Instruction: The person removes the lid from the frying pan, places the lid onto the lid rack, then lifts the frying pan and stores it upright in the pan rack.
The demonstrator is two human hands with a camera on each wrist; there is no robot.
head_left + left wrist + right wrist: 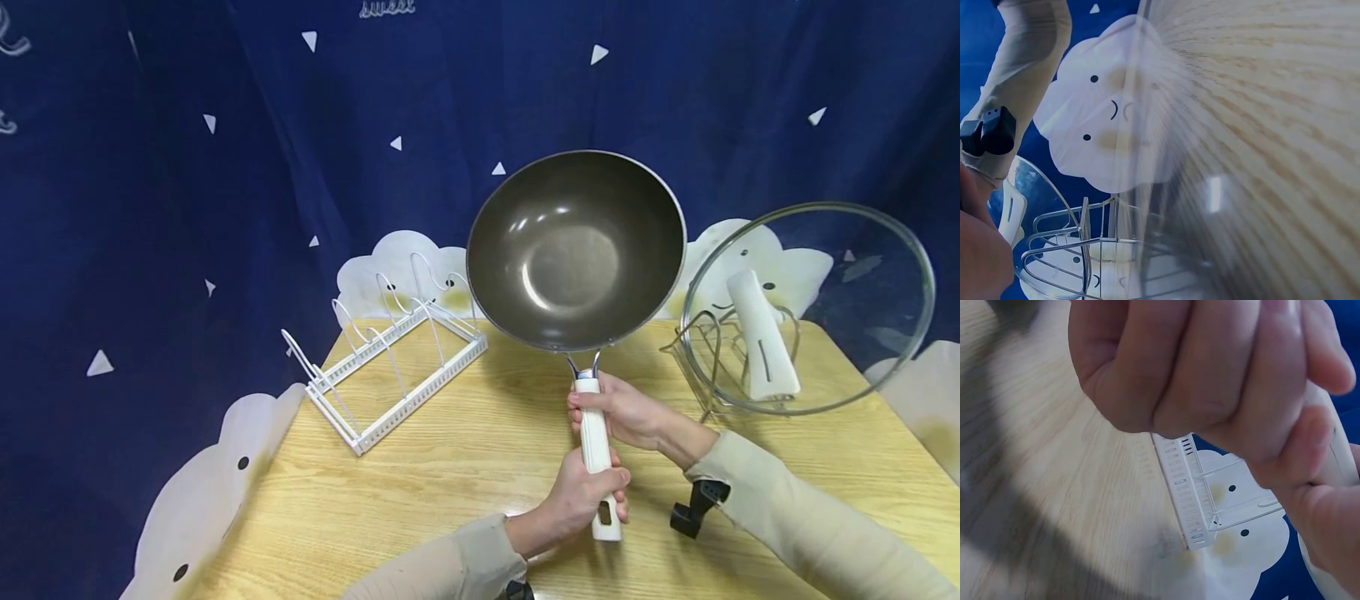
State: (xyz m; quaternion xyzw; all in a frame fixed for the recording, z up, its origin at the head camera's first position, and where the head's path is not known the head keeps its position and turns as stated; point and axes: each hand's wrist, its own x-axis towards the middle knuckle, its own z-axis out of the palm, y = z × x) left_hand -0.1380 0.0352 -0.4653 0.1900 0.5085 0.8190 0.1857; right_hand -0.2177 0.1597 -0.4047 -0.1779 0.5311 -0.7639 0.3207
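Observation:
A dark-coated wok [576,250] with a white handle [596,433] is held up above the table, its inside facing me. My left hand [577,493] grips the lower end of the handle, near its hanging slot. Higher up, close to the metal neck, my right hand [626,410] holds the same handle. In the right wrist view the fingers of the right hand [1210,369] are curled, with part of the white handle [1332,434] beside them. Only a blurred edge of the left hand [982,256] shows in the left wrist view.
A white wire rack [405,408] stands on the wooden table [420,500] at the left. On the right, a glass lid [847,325] with a white handle [761,337] leans in a metal wire rack [708,367]. A dark blue curtain [187,208] hangs behind.

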